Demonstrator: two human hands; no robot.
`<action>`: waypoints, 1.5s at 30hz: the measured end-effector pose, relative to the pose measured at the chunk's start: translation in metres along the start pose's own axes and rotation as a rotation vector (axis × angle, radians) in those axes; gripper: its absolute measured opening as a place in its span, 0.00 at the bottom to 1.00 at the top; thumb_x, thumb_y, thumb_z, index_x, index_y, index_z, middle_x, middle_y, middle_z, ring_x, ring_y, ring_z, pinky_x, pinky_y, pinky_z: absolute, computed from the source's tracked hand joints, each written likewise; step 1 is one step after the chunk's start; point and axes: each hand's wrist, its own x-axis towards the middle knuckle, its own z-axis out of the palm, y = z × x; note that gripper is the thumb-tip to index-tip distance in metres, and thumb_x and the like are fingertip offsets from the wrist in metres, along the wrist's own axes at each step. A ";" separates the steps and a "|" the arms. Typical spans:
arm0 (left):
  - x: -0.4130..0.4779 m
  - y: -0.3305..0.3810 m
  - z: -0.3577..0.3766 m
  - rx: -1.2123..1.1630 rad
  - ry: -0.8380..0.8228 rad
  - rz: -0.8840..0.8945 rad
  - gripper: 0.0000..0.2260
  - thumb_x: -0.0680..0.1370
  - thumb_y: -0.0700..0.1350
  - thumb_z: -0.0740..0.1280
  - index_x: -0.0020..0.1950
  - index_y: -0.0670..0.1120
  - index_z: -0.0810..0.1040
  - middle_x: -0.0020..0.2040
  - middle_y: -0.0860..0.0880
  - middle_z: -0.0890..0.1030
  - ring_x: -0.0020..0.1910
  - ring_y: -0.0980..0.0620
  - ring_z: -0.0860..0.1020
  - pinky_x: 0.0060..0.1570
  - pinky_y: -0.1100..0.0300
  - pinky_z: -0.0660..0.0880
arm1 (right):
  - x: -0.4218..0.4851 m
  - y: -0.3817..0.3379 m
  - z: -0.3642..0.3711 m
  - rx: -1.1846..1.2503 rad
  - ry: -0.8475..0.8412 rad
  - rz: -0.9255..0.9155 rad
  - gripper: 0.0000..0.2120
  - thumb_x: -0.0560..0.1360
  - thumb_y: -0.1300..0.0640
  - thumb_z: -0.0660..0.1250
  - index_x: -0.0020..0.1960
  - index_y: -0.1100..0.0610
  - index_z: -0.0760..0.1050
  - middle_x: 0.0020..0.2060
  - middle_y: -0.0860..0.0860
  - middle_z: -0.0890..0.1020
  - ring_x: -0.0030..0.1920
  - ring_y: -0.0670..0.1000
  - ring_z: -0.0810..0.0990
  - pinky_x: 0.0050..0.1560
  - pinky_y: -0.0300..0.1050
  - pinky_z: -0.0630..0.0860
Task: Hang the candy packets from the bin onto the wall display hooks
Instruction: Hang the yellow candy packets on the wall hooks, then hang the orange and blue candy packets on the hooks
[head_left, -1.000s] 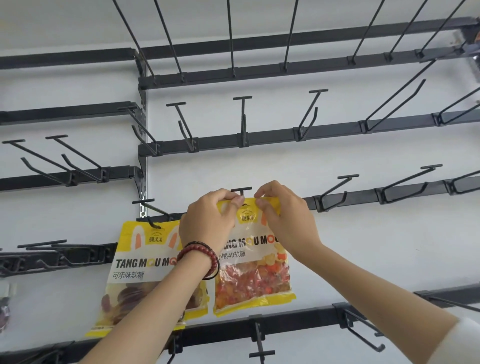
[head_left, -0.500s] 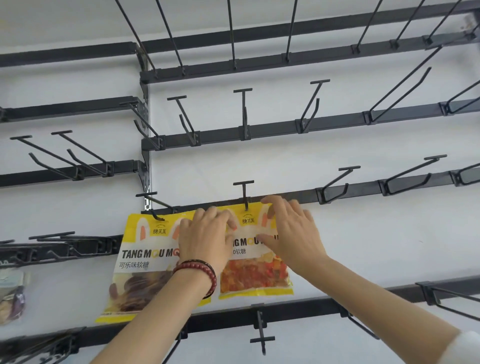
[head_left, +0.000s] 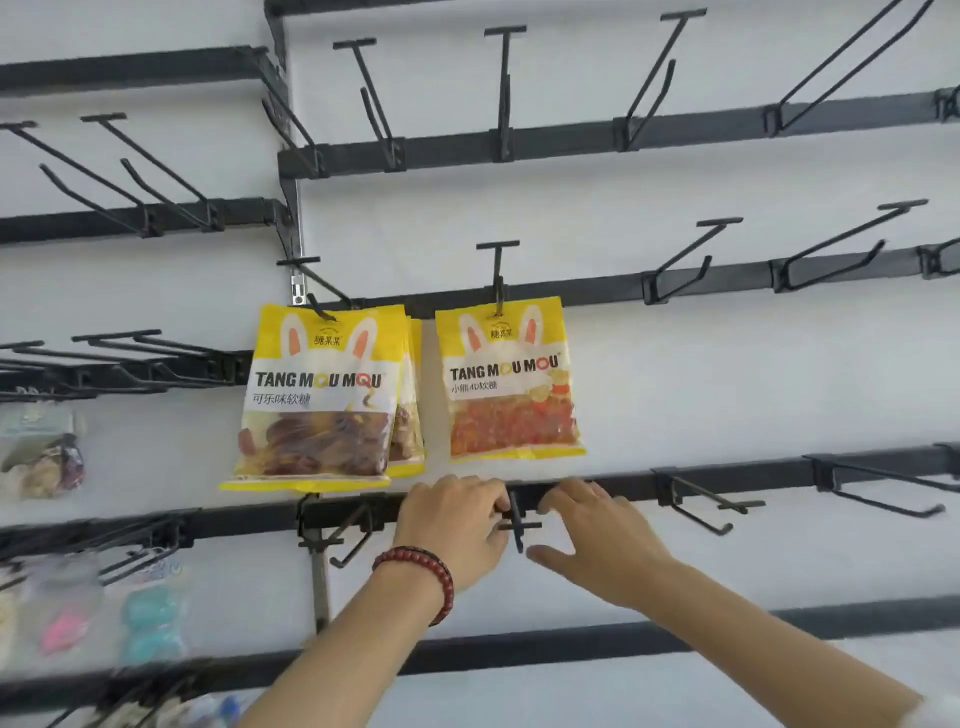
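Your left hand (head_left: 457, 525) pinches the black hook (head_left: 519, 526). Your right hand (head_left: 597, 535) is open beside that hook, holding nothing. The orange candy packet (head_left: 511, 379) hangs just above the hook.

On the white wall (head_left: 727, 395), a clear bag (head_left: 41, 457) and blurred pastel items (head_left: 150, 623), possibly sweets, hang left.

Single head-worn wide-angle view, facing a white wall (head_left: 727, 395) nearly head-on, within arm's reach. Black rails (head_left: 675, 283) bow toward the frame edges from lens curve. Upper hooks (head_left: 497, 270) show their undersides, so the view is angled upward at those rows. Candy packets (head_left: 511, 379) sit just left of centre. Forearms enter from the bottom edge; left hand (head_left: 457, 525) and right hand (head_left: 597, 540) are at low centre. Lower left corner is blurred.
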 end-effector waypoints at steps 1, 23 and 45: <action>-0.005 0.002 0.007 0.000 -0.014 0.000 0.10 0.78 0.52 0.58 0.57 0.53 0.73 0.55 0.55 0.78 0.55 0.52 0.75 0.50 0.55 0.73 | -0.006 -0.002 0.006 0.023 0.010 0.007 0.24 0.75 0.38 0.59 0.66 0.49 0.68 0.63 0.46 0.69 0.64 0.49 0.70 0.59 0.46 0.68; -0.291 -0.010 0.278 -0.159 -0.717 -0.294 0.08 0.77 0.49 0.59 0.48 0.54 0.77 0.47 0.56 0.81 0.47 0.51 0.78 0.39 0.60 0.67 | -0.234 -0.038 0.281 0.275 -0.624 0.247 0.14 0.75 0.43 0.64 0.57 0.49 0.73 0.50 0.43 0.79 0.52 0.48 0.77 0.46 0.42 0.66; -0.673 0.061 0.473 -0.273 -1.359 -0.751 0.09 0.78 0.48 0.58 0.54 0.55 0.76 0.52 0.51 0.81 0.50 0.46 0.78 0.42 0.59 0.69 | -0.567 -0.090 0.542 0.404 -1.361 0.543 0.14 0.73 0.46 0.68 0.55 0.51 0.76 0.50 0.46 0.81 0.49 0.48 0.79 0.48 0.48 0.79</action>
